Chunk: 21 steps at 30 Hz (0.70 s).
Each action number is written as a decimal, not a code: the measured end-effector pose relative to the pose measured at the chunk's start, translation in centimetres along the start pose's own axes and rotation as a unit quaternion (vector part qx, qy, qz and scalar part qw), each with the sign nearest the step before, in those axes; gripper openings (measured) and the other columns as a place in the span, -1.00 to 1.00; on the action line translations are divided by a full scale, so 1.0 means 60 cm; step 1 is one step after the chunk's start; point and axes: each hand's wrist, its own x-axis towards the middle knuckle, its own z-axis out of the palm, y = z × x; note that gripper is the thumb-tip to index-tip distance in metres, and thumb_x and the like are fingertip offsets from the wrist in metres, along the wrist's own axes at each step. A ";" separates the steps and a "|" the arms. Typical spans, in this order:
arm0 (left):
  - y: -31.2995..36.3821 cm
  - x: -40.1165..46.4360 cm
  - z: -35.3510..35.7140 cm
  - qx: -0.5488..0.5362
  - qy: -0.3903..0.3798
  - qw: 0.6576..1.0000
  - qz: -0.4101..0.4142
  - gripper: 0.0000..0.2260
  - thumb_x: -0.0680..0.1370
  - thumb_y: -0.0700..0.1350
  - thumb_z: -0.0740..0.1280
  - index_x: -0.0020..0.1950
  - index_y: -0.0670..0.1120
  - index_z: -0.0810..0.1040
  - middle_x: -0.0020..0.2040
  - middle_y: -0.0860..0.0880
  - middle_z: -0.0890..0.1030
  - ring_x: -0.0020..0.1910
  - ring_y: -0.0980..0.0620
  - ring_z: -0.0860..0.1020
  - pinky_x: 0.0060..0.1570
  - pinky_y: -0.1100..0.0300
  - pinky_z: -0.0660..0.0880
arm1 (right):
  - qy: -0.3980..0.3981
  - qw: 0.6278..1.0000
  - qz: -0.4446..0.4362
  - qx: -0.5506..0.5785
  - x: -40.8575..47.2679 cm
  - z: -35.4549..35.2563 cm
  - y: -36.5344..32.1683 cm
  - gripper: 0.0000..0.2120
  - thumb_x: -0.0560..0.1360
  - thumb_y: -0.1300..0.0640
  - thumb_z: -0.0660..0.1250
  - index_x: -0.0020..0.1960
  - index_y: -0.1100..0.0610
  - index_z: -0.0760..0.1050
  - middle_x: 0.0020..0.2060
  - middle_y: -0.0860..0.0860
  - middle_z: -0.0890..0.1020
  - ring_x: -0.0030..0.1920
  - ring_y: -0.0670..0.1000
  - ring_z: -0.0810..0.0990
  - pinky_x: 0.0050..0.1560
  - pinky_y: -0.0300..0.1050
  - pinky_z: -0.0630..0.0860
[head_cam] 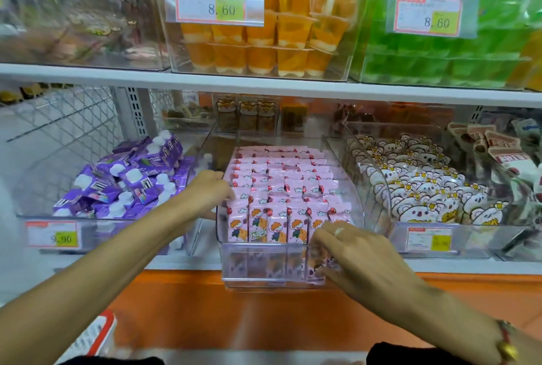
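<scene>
Hands on clear bin (264,265) of pink packets (278,188)

The clear bin sits in the middle of the lower shelf (181,262), and its front wall juts out past the shelf's front edge over an orange panel (234,312). The pink packets stand upright in tidy rows and fill it from front to back. The right hand (355,250) holds the front right corner, with its fingers (322,235) hooked over the rim among the first row and its thumb pressed to the outside of the front wall. The left hand (209,188) grips the left wall farther back, fingers curled over it and tips against the packets. Just beside the bin on the left lies a bin of purple pouches (126,185), and on the right one of white bear packets (425,191). On the shelf above are orange jelly cups (264,36) and green jellies (454,50), each behind a price tag (215,2) reading 8.60.
</scene>
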 end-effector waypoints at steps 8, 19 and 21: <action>0.046 -0.004 -0.017 -0.054 0.007 0.998 0.038 -0.77 0.48 -0.42 0.28 0.00 -0.13 0.53 -0.21 -0.11 0.49 -0.35 0.05 0.46 -0.60 0.35 0.44 | 0.055 0.998 0.040 0.016 0.015 -0.035 0.026 -0.66 0.28 0.08 0.56 -0.12 0.04 0.42 -0.22 -0.08 0.46 -0.24 0.01 0.52 -0.35 -0.18 0.38; 0.063 0.040 0.000 -0.063 0.029 0.996 0.057 -0.76 0.51 -0.42 0.21 -0.13 -0.09 0.49 -0.27 -0.04 0.49 -0.36 0.10 0.42 -0.61 0.38 0.38 | 0.029 0.998 0.052 -0.007 0.077 0.011 0.056 -0.77 0.37 0.13 0.46 -0.07 0.12 0.45 -0.13 0.02 0.52 -0.11 0.10 0.52 -0.29 -0.10 0.36; 0.053 0.045 0.007 -0.071 0.030 0.996 0.040 -0.75 0.51 -0.43 0.20 -0.17 -0.09 0.49 -0.25 -0.05 0.51 -0.36 0.08 0.43 -0.57 0.33 0.41 | 0.019 0.999 0.051 -0.002 0.077 0.020 0.058 -0.79 0.41 0.13 0.42 -0.03 0.10 0.44 -0.09 0.00 0.51 -0.07 0.08 0.51 -0.27 -0.15 0.32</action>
